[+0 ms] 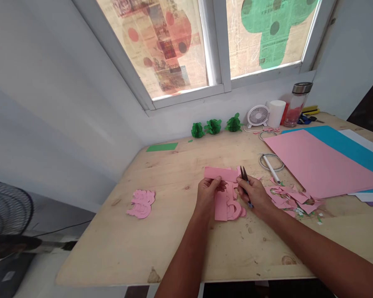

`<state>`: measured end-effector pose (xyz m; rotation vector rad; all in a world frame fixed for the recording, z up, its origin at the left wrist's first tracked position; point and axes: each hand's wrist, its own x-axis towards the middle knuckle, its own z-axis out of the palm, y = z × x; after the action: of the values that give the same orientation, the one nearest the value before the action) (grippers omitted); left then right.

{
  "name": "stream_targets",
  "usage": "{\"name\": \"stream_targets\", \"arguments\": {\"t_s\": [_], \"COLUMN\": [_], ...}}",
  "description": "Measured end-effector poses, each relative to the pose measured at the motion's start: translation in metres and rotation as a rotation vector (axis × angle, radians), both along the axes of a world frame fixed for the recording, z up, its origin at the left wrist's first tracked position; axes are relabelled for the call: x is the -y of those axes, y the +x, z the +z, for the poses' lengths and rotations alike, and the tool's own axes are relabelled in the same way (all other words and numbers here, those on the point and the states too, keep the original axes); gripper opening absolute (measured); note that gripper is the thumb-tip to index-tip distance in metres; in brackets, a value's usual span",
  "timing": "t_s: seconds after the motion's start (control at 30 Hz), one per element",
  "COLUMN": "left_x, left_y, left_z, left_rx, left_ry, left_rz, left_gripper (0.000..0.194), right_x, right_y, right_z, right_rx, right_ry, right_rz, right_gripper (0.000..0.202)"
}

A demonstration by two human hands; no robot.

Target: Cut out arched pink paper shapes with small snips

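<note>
My left hand (209,193) pinches a pink paper strip (221,173) near its lower edge. At the strip's right end is my right hand (251,193), its fingers closed around dark scissors (244,175) whose blades point up and away from me. Fingers of that hand also seem to touch the strip. Under both hands lie more pink paper pieces (221,209), some with curved cut outlines. Off to the left, a small stack of pink paper cutouts (142,203) rests on the wooden table (170,240).
Pink paper scraps (287,198) lie right of my hands. Large pink (323,163) and blue sheets (338,145) cover the right side. A white pen (272,169) crosses a wire coil. Green paper ornaments (213,126), a small fan (257,116) and a glass bottle (296,105) stand along the wall.
</note>
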<state>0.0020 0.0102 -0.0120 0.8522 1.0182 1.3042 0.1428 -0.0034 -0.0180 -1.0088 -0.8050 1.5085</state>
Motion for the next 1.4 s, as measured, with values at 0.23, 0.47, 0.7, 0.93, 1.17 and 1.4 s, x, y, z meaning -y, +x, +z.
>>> {"name": "stream_targets", "arguments": {"t_s": [0.23, 0.47, 0.7, 0.93, 1.17, 1.4], "left_x": [-0.001, -0.003, -0.003, -0.002, -0.002, 0.0], "left_y": [-0.001, -0.007, -0.009, -0.007, -0.007, -0.004], "left_z": [-0.005, -0.002, -0.002, 0.003, 0.005, 0.009], "left_rx": [-0.097, -0.074, -0.035, 0.029, 0.063, 0.093], "left_ry": [-0.084, -0.082, -0.103, -0.117, -0.113, -0.043], "left_rz": [-0.077, 0.032, 0.071, 0.12, 0.162, 0.111], "left_gripper": [0.028, 0.025, 0.022, 0.02, 0.023, 0.025], "right_x": [-0.001, -0.005, -0.01, -0.013, -0.016, -0.016], "right_y": [0.002, 0.004, 0.009, 0.011, 0.014, 0.012], "right_z": [0.004, 0.004, -0.005, -0.015, -0.019, -0.02], "right_rx": [0.073, 0.134, 0.255, 0.411, 0.497, 0.499], "right_ry": [-0.034, -0.031, 0.009, 0.079, 0.143, 0.136], "right_rz": [-0.039, -0.044, -0.009, -0.02, -0.027, -0.024], "right_gripper": [0.03, 0.023, 0.019, 0.021, 0.019, 0.017]}}
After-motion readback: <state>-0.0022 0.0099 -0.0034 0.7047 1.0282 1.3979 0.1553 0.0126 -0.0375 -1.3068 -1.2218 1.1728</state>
